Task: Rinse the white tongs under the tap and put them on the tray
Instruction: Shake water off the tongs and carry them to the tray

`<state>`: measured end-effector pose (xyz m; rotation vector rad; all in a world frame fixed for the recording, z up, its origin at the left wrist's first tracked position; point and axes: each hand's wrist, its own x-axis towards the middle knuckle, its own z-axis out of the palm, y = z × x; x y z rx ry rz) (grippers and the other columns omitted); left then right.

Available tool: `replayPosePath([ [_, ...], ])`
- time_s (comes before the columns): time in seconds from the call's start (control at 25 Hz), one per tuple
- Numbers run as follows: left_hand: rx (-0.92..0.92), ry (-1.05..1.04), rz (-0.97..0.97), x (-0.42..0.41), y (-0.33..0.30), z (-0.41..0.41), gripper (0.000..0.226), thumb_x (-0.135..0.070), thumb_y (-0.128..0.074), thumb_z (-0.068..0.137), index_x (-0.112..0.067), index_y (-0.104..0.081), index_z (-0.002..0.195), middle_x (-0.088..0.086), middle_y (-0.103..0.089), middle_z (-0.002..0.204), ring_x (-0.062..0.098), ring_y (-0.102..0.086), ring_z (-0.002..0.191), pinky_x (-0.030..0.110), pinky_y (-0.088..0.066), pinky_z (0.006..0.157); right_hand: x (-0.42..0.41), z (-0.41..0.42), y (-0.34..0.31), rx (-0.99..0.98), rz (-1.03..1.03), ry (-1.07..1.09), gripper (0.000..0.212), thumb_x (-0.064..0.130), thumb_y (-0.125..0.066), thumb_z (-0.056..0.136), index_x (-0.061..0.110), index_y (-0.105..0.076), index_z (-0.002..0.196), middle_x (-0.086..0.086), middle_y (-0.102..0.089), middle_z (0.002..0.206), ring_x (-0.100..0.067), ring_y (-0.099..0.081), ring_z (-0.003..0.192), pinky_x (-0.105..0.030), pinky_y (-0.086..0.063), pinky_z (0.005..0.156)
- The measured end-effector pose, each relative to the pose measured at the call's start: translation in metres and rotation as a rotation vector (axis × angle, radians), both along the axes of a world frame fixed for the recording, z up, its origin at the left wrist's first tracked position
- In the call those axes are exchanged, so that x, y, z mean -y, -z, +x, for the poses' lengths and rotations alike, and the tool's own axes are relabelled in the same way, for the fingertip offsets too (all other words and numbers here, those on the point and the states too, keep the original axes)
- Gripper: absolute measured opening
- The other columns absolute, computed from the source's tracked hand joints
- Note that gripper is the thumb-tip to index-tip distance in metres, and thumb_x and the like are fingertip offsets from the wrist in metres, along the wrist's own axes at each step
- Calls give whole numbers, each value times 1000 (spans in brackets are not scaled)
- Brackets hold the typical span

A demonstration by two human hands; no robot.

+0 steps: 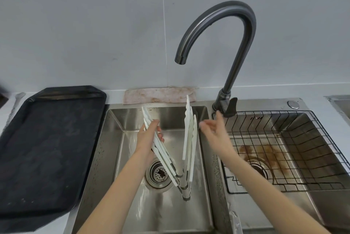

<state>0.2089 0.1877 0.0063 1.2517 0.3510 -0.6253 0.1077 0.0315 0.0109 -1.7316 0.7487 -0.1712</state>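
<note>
tongs [170, 148] clamped by one arm in left hand [149, 139], held spread over sink [117, 139] | right hand [214, 129] open, empty, near tap lever [232, 106] | no water seen; lever should be lifted, blades kept under spout [180, 59] | tray [47, 139] on worktop, left

No legible text, labels, brands, numbers or signs anywhere in the head view. Surfaces checked: tap [227, 30], tray [47, 148], wall, sink rim [265, 103]. All plain.
</note>
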Motion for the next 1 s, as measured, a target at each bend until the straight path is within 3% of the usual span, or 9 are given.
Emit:
replayPosePath([
  [0.08,51,15,-3,-1,-6,-4,12,-17,-59,86,-21,-51,78,0,-48,58,9,-42,40,23,-40,45,-24,-6,5,-113,94,-200,91,47,-56,83,19,1,149,3,-46,135,-8,-50,115,-28,-41,99],
  [0.12,79,26,-12,-2,-9,-6,12,-18,-60,86,-20,-51,78,-1,-48,57,9,-43,40,24,-40,47,-30,-6,7,-134,109,-244,86,48,-57,83,19,-8,148,5,-46,131,-4,-52,112,-31,-39,102],
  [0.2,143,45,-31,-5,-17,-10,11,-20,-61,85,-19,-52,79,-1,-49,57,9,-44,40,27,-40,51,-37,-4,7,-88,142,-233,55,36,-57,86,13,-38,132,5,-62,109,10,-61,82,-28,-46,92],
  [0.28,213,68,-40,-8,-24,-11,11,-22,-61,86,-19,-53,79,-1,-52,59,10,-47,44,28,-42,56,-39,-2,4,-25,213,-172,31,22,-54,86,8,-50,113,1,-65,77,6,-63,59,-20,-50,69],
  [0.4,310,127,-31,-13,-28,-17,9,-26,-61,85,-18,-56,82,-2,-58,66,13,-54,56,30,-48,66,-40,-5,1,24,216,-110,15,12,-53,82,14,-51,97,-1,-60,68,1,-60,53,-17,-50,55],
  [0.52,379,180,61,-18,-22,-31,14,-28,-62,84,-15,-57,88,-2,-62,72,10,-62,62,26,-52,70,-45,-17,5,-59,162,-123,20,11,-55,79,3,-59,96,2,-62,71,-6,-60,68,-21,-46,65],
  [0.68,373,170,42,-25,-16,-43,11,-28,-63,83,-18,-59,83,-5,-64,69,5,-65,60,25,-51,69,-45,-35,8,-37,173,-156,22,16,-57,84,5,-59,103,5,-65,83,-8,-61,86,-21,-46,77],
  [0.92,331,158,-68,-28,-20,-46,9,-26,-61,84,-20,-57,90,1,-65,80,13,-64,71,26,-53,70,-54,-40,3,60,331,-58,5,19,-53,89,20,-49,87,2,-53,64,-6,-55,57,-16,-47,54],
  [1.0,322,160,-138,-33,-20,-47,15,-24,-60,85,-20,-56,99,0,-68,88,9,-67,79,20,-54,71,-57,-36,3,80,346,-26,6,16,-52,87,19,-48,85,3,-49,59,-9,-50,54,-21,-45,57],
])
